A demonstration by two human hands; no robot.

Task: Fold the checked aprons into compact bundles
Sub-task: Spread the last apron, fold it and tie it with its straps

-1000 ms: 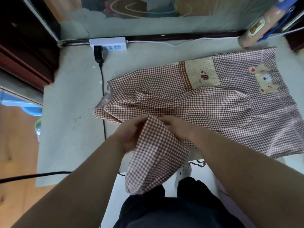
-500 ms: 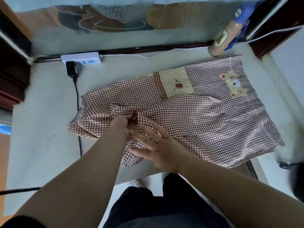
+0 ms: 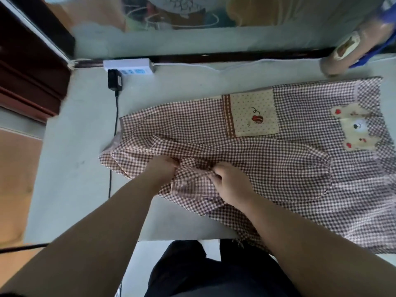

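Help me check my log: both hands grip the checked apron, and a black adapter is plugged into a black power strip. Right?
Not quite. The head view shows the power strip is white, not black. The left hand and right hand do grip the checked apron, and the black adapter is plugged into that strip.

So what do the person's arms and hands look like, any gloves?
No gloves. The left hand and right hand are bare, with no ring, watch or bracelet showing. The left forearm and right forearm carry no sleeve as far as seen. Dark trousers show below.
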